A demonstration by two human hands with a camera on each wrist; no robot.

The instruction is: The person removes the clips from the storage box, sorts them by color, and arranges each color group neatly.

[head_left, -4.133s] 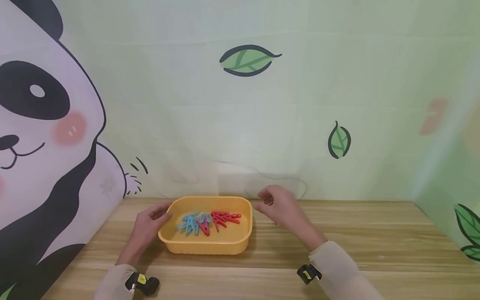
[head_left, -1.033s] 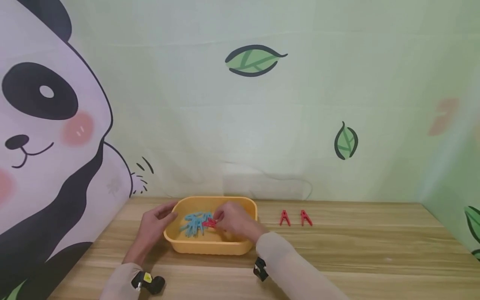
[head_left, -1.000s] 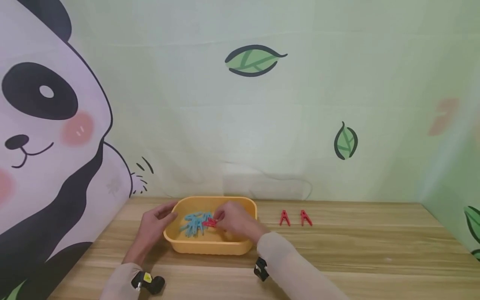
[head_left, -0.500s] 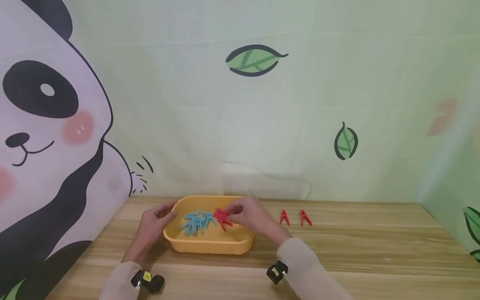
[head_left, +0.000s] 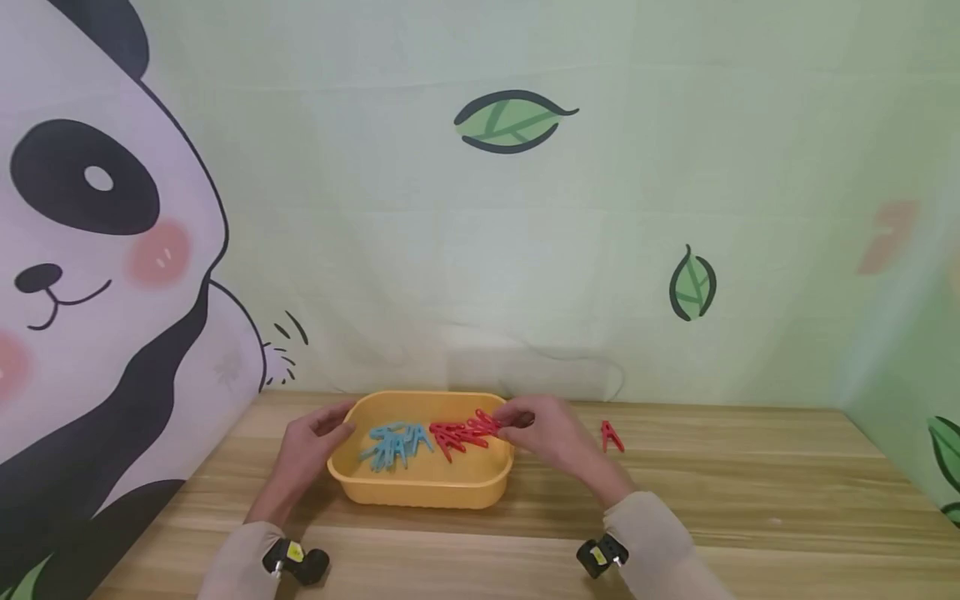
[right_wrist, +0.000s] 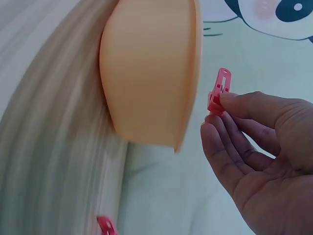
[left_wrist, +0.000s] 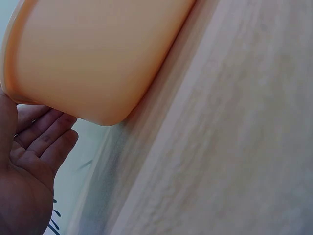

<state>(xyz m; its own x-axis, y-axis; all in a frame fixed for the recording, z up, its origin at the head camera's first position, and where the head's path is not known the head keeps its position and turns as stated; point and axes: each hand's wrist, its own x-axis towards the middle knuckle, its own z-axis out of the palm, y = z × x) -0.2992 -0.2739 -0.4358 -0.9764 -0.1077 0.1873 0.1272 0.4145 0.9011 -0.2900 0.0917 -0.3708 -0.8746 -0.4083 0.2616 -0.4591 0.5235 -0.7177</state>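
Note:
A yellow plastic basin (head_left: 420, 495) stands on the table, blue clothespins (head_left: 390, 446) heaped in its left half and red clothespins (head_left: 450, 437) in its right. At the basin's left end my left hand (head_left: 303, 450) holds the rim, thumb at the edge and fingers along the outer wall in the left wrist view. Between thumb and fingertips, my right hand (head_left: 551, 433) pinches a red clothespin (right_wrist: 221, 93) at the right rim, raised to rim height in the right wrist view. Another red clothespin (head_left: 612, 436) lies on the table to the right.
The wooden table (head_left: 735, 483) stretches right of the basin and in front of it. Close behind hangs a pale green backdrop (head_left: 360, 250) with a panda and leaves printed on it. Each sleeve carries a small black wrist camera (head_left: 296, 562).
From inside the basin, my right hand has moved right to the rim with a red clothespin, uncovering other red ones. It now hides the nearer table clothespin. My left hand stays put.

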